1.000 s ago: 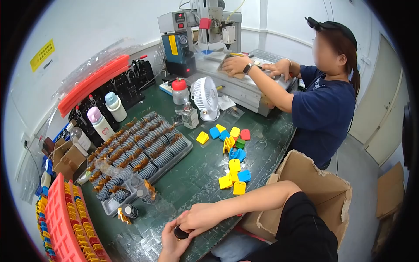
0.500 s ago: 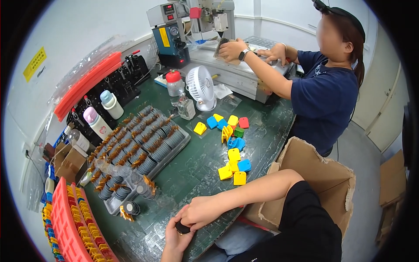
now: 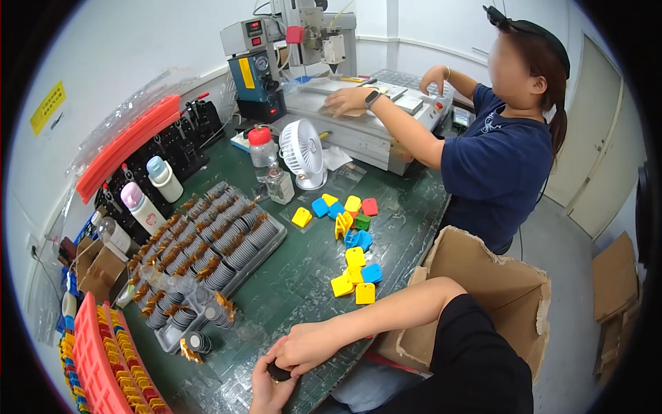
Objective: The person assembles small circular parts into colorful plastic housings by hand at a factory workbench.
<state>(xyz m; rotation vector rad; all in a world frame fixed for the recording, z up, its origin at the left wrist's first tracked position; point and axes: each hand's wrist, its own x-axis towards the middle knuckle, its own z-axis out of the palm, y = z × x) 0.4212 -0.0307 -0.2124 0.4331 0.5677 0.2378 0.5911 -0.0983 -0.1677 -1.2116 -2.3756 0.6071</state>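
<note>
At the table's front edge, my left hand (image 3: 267, 388) cups a small black round piece (image 3: 278, 373) in its curled fingers. My right hand (image 3: 308, 347) comes over from the right and closes its fingertips on the same piece, hiding part of it. Just left of the hands, a short stack of grey discs (image 3: 200, 342) with orange film tabs rests on the table. Behind it stands a grey tray (image 3: 256, 257) filled with rows of such discs.
Yellow, blue, red and green plastic clips (image 3: 355, 257) lie mid-table, near a white fan (image 3: 302, 153) and a glass bottle (image 3: 279, 185). A red rack (image 3: 103, 359) of clips stands left. An open cardboard box (image 3: 476, 265) sits right. A co-worker (image 3: 493, 159) reaches over a machine (image 3: 358, 131).
The view has shifted slightly. My hands stay closed around the black piece. The co-worker's hand has come down to the machine bed from under its head, and their other hand has lifted.
</note>
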